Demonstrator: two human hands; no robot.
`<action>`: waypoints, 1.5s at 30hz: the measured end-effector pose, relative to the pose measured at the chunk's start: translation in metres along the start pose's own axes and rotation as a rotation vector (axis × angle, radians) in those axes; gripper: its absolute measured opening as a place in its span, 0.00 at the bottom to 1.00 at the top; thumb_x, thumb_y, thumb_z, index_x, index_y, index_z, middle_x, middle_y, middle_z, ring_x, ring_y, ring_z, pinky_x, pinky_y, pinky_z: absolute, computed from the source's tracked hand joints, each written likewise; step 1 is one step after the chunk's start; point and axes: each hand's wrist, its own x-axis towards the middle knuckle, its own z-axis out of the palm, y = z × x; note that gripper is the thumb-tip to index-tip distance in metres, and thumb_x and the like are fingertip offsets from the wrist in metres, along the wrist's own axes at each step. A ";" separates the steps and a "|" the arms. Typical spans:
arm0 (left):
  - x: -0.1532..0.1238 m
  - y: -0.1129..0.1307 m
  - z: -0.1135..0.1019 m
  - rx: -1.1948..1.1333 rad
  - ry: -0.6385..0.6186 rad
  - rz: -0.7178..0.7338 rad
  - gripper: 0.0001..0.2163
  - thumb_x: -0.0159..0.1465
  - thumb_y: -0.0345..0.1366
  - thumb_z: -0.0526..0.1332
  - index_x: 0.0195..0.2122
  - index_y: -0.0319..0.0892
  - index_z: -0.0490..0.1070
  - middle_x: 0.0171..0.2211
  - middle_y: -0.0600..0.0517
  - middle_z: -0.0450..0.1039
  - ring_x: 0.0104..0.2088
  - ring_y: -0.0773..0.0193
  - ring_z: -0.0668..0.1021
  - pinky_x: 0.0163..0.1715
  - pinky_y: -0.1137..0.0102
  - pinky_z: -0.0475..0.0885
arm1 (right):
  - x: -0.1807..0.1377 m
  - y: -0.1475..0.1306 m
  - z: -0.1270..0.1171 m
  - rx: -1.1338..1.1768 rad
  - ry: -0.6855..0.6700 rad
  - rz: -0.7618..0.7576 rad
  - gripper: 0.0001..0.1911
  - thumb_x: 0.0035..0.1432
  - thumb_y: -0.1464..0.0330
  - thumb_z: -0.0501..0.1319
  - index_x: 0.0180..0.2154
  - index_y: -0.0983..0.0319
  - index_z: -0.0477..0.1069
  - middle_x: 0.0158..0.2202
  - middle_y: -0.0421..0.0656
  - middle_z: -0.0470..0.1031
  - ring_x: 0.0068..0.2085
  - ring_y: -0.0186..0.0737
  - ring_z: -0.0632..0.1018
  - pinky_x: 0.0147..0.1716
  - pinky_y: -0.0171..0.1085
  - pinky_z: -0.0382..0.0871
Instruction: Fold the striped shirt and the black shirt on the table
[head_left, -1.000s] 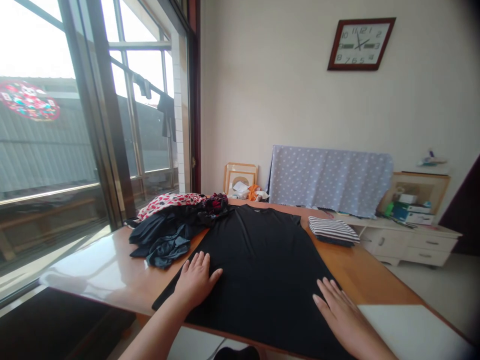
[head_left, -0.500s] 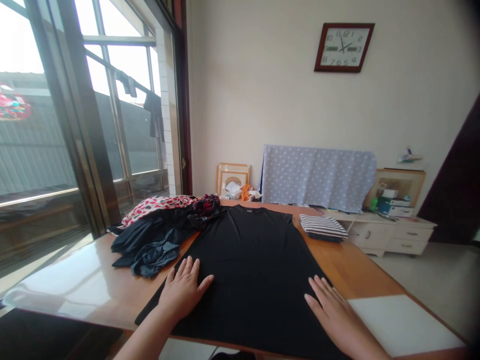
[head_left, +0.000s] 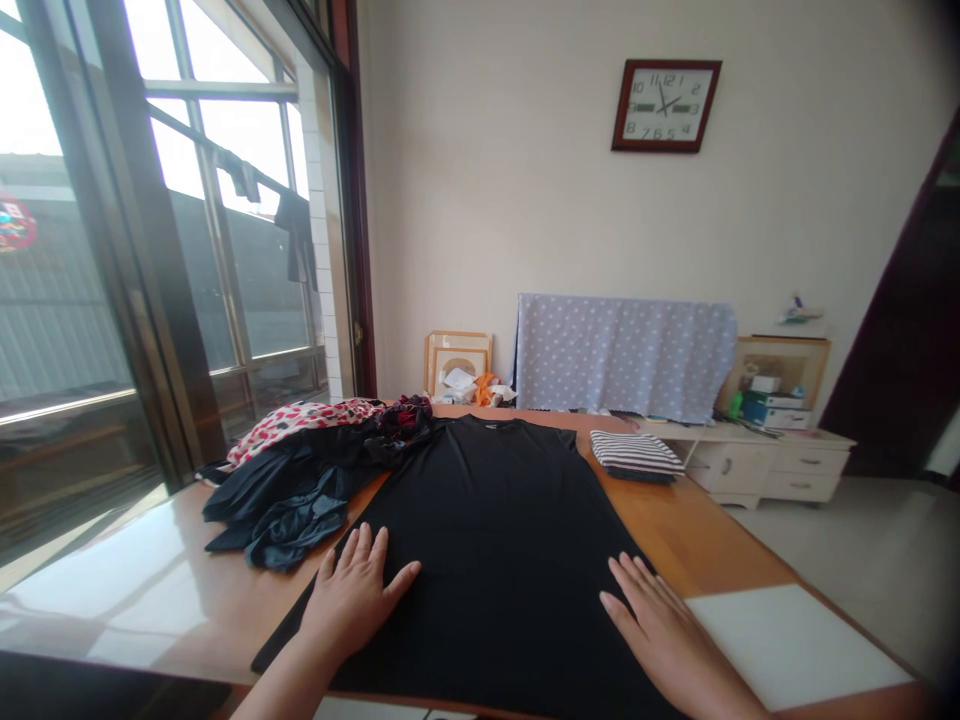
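Note:
A black T-shirt [head_left: 495, 560] lies spread out on the wooden table [head_left: 697, 530], its neckline at the far side and its hem near me. My left hand [head_left: 356, 590] rests flat on the shirt's left edge, fingers stretched out and thumb apart. On the opposite edge my right hand [head_left: 652, 615] lies with fingers extended, also holding nothing. Both palms face down on the cloth.
A heap of unfolded clothes [head_left: 300, 490] sits at the table's left. Folded striped clothing [head_left: 637, 455] is stacked at the far right. A white sheet [head_left: 795, 640] lies near the right edge. Beyond stand a low cabinet [head_left: 802, 465] and a dotted cloth cover [head_left: 622, 355].
The whole view has shifted slightly, moving the scene a little left and down in the picture. Both hands stay flat on the shirt in nearly the same places.

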 end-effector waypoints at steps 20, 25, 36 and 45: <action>0.002 0.001 -0.021 -0.020 -0.038 0.028 0.34 0.62 0.61 0.48 0.63 0.47 0.65 0.67 0.43 0.59 0.69 0.44 0.55 0.62 0.51 0.53 | -0.009 -0.031 -0.037 0.057 -0.105 0.080 0.39 0.65 0.46 0.41 0.69 0.61 0.52 0.71 0.44 0.47 0.71 0.48 0.49 0.69 0.46 0.42; 0.024 -0.002 -0.028 0.002 -0.027 0.019 0.32 0.62 0.60 0.50 0.58 0.44 0.69 0.61 0.40 0.67 0.62 0.43 0.67 0.57 0.55 0.62 | -0.008 -0.031 -0.037 0.067 -0.103 0.086 0.39 0.65 0.45 0.41 0.69 0.60 0.52 0.71 0.43 0.48 0.71 0.48 0.50 0.69 0.46 0.42; 0.072 -0.008 -0.018 -0.012 0.077 0.120 0.21 0.63 0.55 0.51 0.44 0.45 0.71 0.46 0.43 0.70 0.50 0.48 0.73 0.44 0.60 0.69 | -0.007 -0.027 -0.029 0.052 -0.069 0.091 0.39 0.65 0.45 0.42 0.68 0.59 0.54 0.70 0.43 0.50 0.70 0.47 0.52 0.69 0.47 0.46; 0.096 -0.005 -0.032 0.019 0.013 0.080 0.17 0.63 0.50 0.54 0.40 0.43 0.71 0.46 0.41 0.72 0.47 0.49 0.76 0.44 0.60 0.69 | 0.001 -0.023 -0.023 0.032 -0.105 0.089 0.40 0.63 0.44 0.45 0.67 0.61 0.57 0.69 0.43 0.53 0.70 0.50 0.53 0.68 0.48 0.51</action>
